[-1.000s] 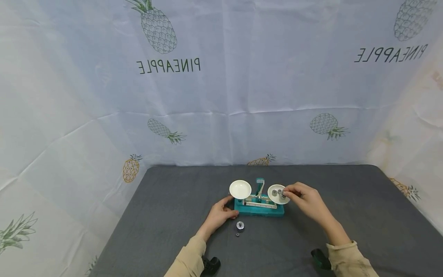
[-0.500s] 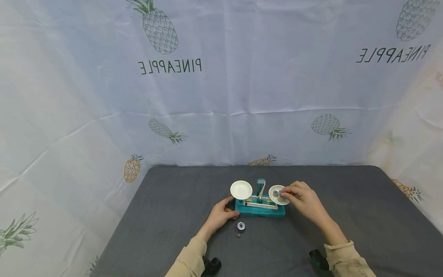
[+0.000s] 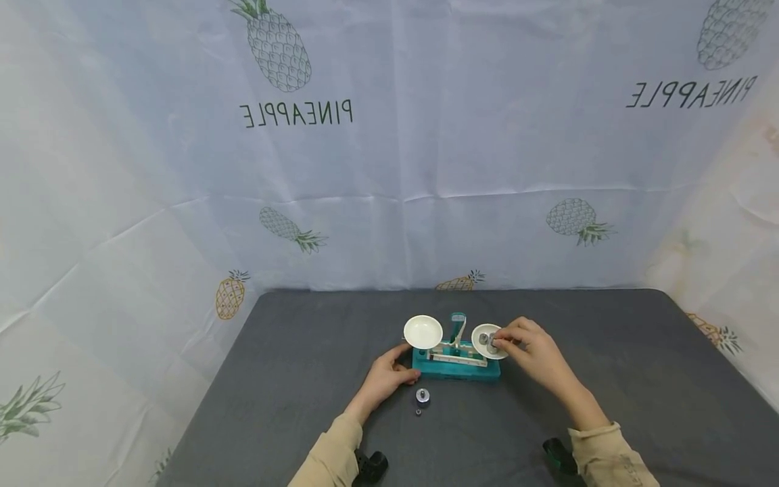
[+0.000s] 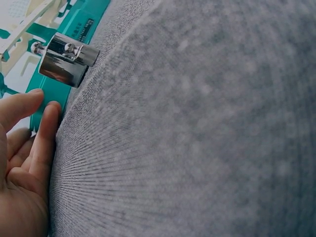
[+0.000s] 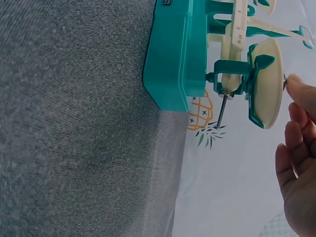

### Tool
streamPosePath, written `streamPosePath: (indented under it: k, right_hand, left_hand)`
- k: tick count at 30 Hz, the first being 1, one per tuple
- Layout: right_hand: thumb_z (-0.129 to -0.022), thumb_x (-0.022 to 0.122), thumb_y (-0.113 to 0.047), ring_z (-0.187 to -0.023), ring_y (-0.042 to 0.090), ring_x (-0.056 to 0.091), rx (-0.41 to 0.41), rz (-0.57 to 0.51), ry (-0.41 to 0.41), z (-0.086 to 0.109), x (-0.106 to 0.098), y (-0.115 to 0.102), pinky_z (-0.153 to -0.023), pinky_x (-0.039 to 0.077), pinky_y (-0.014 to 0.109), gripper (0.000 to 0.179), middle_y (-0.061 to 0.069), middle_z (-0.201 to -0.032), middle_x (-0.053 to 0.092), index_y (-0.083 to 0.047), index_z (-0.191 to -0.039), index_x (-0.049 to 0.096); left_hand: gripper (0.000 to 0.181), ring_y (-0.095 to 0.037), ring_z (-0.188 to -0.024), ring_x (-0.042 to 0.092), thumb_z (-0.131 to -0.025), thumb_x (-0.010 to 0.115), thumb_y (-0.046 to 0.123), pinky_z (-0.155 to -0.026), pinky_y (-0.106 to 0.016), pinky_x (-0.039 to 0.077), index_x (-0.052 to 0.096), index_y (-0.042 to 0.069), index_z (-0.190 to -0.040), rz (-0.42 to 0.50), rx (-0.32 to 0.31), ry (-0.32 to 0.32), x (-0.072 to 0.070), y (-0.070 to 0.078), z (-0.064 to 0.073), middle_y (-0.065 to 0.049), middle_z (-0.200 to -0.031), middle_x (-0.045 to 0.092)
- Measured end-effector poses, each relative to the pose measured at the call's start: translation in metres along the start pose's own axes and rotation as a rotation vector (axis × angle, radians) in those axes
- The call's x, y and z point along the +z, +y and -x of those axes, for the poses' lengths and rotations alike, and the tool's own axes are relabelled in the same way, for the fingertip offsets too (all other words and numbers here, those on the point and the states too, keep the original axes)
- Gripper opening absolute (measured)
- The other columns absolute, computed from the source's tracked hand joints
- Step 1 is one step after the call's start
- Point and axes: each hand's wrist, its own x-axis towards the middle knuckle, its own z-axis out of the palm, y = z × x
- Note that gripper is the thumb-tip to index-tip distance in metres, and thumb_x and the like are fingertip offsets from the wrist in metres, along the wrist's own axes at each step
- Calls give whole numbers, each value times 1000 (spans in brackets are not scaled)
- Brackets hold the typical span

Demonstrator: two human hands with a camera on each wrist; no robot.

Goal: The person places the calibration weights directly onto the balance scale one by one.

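Observation:
A teal balance scale (image 3: 459,370) with two cream pans stands on the grey table. My left hand (image 3: 385,376) holds the left end of its base, the thumb near the front edge; in the left wrist view fingertips touch the teal base (image 4: 57,91). The left pan (image 3: 422,332) bears nothing. Over the right pan (image 3: 478,348), my right hand (image 3: 535,352) pinches a small metal weight (image 3: 493,343) between thumb and fingertips. Another metal weight (image 3: 483,338) sits beside it in that pan. From the right wrist, only a sliver of metal shows at the fingertips, behind the pan rim (image 5: 272,84).
In front of the scale stand a larger shiny weight (image 3: 422,398) and a tiny one (image 3: 418,412), close together. The scale's pointer post (image 3: 457,325) rises between the pans. A pineapple-print cloth (image 3: 377,243) hangs behind the dark table (image 3: 316,338).
My right hand has shifted slightly left over the right pan, bringing the pinched weight closer to the other metal in it. The left hand has stayed at the base.

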Motion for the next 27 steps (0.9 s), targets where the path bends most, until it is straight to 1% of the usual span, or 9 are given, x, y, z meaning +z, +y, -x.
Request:
streamPosePath:
  k: [7,11,16,20,23,27]
  right_hand:
    - [-81,70,-12,-70,-3,44,70,-35,-31,-1,2,1,-54,39,20,7,-9,-83,55,-17,-86,71]
    - [-81,70,-12,-71,-4,45,72,-37,-35,0,2,2,-56,40,20,8,-8,-83,55,-17,-87,71]
    - [-81,70,-11,-74,-4,47,65,-54,-47,1,-1,2,-61,44,20,9,-8,-85,56,-17,-87,71]
    - [-82,70,-13,-75,-4,47,81,-65,-68,2,-3,0,-64,46,21,9,-8,-87,56,-17,-89,71]
    - [-82,71,-16,-75,-2,47,98,-64,-84,3,-3,0,-66,46,24,11,-8,-89,56,-18,-92,70]
    - [-81,71,-18,-75,6,48,99,-61,-93,5,-3,2,-68,46,28,14,-7,-91,56,-19,-96,70]
  left_hand:
    - [63,-6,-63,62,-80,72,18,-63,-23,48,46,5,-136,-8,-4,0,-1,2,0,-8,-75,70]
    - [62,-6,-63,62,-80,71,18,-63,-24,49,46,6,-135,-12,-2,0,-2,2,0,-9,-76,71]
    - [62,-7,-63,62,-80,72,19,-63,-24,49,47,6,-135,-12,-2,-4,-1,1,0,-10,-75,70]
    - [61,-7,-63,62,-79,72,18,-63,-23,48,47,7,-135,-7,1,-7,-1,1,0,-10,-75,70]
    - [61,-7,-63,62,-79,72,18,-62,-23,49,47,6,-135,-2,2,-8,-1,1,0,-10,-75,70]
    - [62,-6,-64,62,-80,71,18,-63,-23,49,47,5,-135,1,-1,-8,-1,1,0,-9,-77,71]
